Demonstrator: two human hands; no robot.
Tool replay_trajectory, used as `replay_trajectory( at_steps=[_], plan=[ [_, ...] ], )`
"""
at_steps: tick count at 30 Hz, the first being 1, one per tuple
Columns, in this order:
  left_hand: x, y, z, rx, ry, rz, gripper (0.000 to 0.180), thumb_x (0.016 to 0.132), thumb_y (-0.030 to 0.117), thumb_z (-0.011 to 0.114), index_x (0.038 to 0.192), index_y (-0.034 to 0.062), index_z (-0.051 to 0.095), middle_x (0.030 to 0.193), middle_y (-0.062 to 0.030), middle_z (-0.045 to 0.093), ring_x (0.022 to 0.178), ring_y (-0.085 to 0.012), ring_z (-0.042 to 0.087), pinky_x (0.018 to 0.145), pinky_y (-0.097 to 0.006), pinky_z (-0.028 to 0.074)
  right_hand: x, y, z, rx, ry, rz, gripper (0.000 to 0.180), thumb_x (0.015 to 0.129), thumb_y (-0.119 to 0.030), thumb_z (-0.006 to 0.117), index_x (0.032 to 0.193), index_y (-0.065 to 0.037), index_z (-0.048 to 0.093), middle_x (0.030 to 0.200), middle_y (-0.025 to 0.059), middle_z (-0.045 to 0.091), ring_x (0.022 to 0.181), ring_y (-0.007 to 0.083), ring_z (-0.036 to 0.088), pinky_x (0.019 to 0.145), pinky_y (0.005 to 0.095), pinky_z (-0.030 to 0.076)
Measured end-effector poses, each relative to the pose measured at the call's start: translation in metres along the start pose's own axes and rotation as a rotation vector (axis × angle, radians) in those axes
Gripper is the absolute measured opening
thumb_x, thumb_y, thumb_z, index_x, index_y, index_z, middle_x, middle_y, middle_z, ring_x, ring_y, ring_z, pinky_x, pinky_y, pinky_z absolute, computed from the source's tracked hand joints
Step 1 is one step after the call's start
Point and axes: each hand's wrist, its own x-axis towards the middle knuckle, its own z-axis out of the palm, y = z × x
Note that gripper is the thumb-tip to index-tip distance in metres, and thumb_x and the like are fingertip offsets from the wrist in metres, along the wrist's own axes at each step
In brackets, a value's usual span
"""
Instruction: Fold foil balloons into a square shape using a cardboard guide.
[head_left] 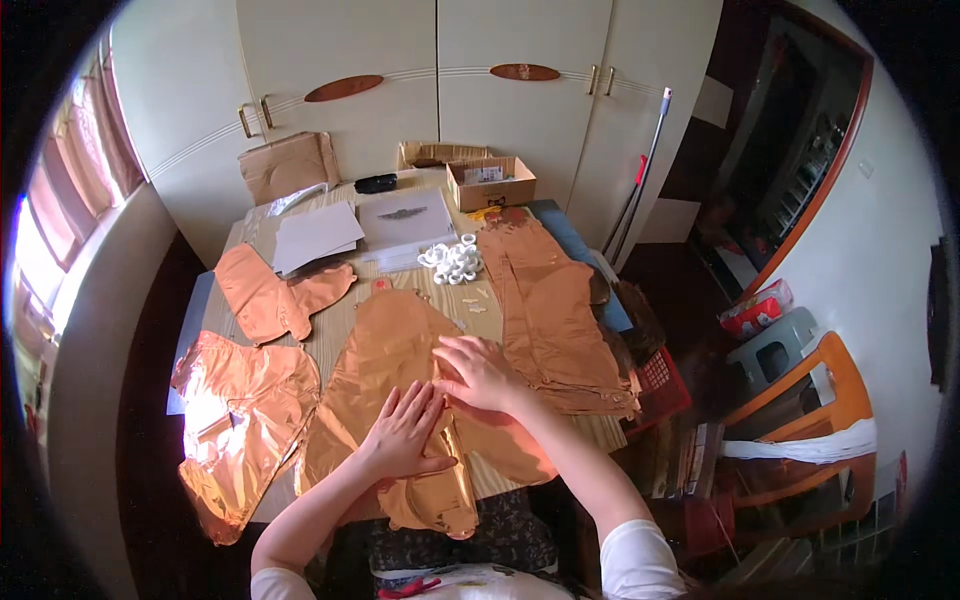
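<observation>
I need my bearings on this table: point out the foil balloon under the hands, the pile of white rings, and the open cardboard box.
Foil balloon (385, 345): head view, upper flat copper surface.
White rings (452, 260): head view, middle of the pile.
Cardboard box (492, 190): head view, front wall.

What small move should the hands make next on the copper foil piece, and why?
Probably smooth outward: both the left hand and right hand lie flat, side by side, on the copper foil piece, which looks wrinkled near the table edge.
</observation>
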Motion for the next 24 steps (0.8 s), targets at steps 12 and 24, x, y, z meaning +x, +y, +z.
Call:
replay_trajectory(
  at_steps=[12,24],
  plan=[
    [-0.004,-0.004,-0.002,0.005,0.021,0.014,0.101,0.077,0.073,0.053,0.143,-0.0022,0.035,0.149,-0.0254,0.031,0.14,-0.0392,0.027,0.113,-0.055,0.021,-0.144,-0.053,-0.079,-0.292,-0.05,0.609,0.055,0.079,-0.034,0.075,0.118,-0.005,0.049,0.103,0.0199,0.056,0.099,0.0368,0.059,0.082,0.0467,0.05],
    [-0.003,-0.005,-0.003,0.004,0.035,0.018,0.099,0.078,0.074,0.051,0.142,-0.0006,0.037,0.149,-0.0244,0.031,0.14,-0.0391,0.027,0.113,-0.055,0.021,-0.154,-0.036,-0.056,-0.09,0.114,0.617,0.022,0.082,-0.02,0.07,0.085,-0.004,0.055,0.079,0.0139,0.061,0.079,0.0346,0.06,0.068,0.0437,0.047]
  ],
)
